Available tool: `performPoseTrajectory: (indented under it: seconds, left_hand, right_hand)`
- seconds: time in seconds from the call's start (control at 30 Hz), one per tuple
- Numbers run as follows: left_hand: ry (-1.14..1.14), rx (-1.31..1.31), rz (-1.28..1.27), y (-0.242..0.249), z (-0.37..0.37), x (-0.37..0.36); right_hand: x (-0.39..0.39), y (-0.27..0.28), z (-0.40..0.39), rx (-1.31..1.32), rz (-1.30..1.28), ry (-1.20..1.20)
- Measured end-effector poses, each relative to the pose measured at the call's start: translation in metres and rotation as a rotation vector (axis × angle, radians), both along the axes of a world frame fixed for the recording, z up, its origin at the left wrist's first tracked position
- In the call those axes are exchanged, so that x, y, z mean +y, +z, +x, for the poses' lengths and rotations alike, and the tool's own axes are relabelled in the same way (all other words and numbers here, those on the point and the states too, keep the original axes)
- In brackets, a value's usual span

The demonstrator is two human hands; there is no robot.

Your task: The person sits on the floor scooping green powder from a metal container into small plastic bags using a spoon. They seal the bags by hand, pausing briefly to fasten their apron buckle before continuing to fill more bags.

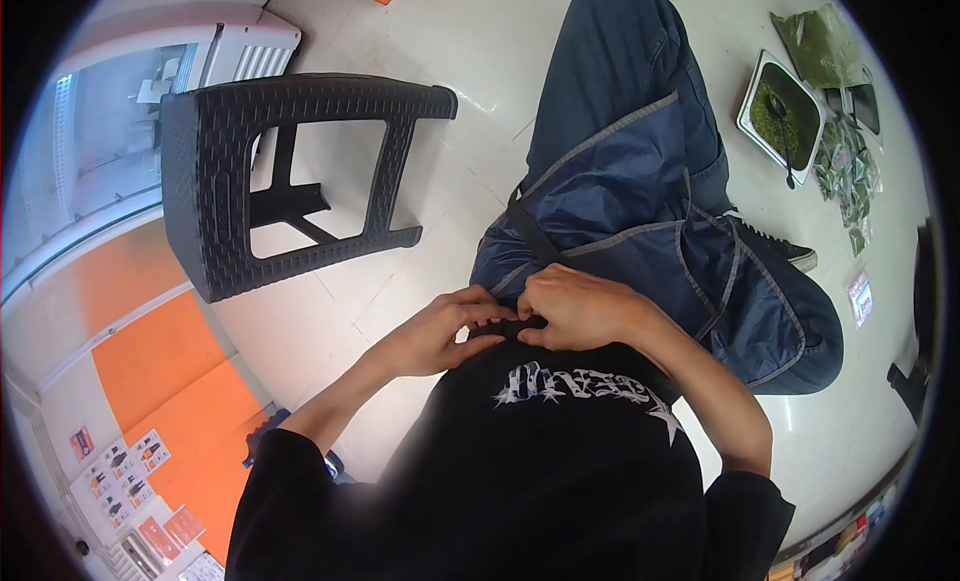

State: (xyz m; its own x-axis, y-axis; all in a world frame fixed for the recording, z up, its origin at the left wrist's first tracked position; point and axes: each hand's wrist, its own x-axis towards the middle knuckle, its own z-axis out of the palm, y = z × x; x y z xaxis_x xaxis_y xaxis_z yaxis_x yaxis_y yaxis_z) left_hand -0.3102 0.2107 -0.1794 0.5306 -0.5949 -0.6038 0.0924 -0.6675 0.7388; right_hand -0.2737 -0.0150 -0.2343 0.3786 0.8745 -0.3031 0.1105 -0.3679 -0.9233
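Note:
My left hand [445, 331] and my right hand [580, 307] meet at my waist, at the hem of a black T-shirt [540, 461]. Fingers of both hands are bent and pinched around a dark strap-like piece of cloth; its exact shape is mostly hidden between them. A navy apron [625, 196] with grey edging lies over my crossed legs in dark trousers. Its black strap [533, 229] runs down to my right hand.
To the left stands a black plastic stool [220, 181], beside a glass-fronted cabinet [90, 151] with orange panels [160, 361]. On the floor at right are a metal pan [750, 121] of chopped greens with a spoon, bags of greens [815, 46], and a small packet [860, 298].

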Motion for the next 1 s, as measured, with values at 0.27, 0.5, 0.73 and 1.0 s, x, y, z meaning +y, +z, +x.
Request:
performPoseTrajectory:
  seconds: [0.27,0.5,0.73,1.0]
  left_hand:
    - [-0.035,-0.088,0.009,0.003,-0.005,-0.011]
    - [-0.034,-0.073,0.007,0.003,-0.005,-0.012]
    - [0.109,0.076,0.014,0.004,-0.005,0.003]
    - [-0.108,0.123,-0.002,-0.004,0.033,-0.006]
  right_hand:
    - [-0.014,-0.005,0.005,0.004,0.037,0.054]
    - [-0.018,0.002,0.013,0.104,0.005,0.115]
    - [-0.090,-0.009,0.013,-0.193,0.138,-0.387]
    - [-0.159,0.011,-0.064,0.214,0.013,-0.702]
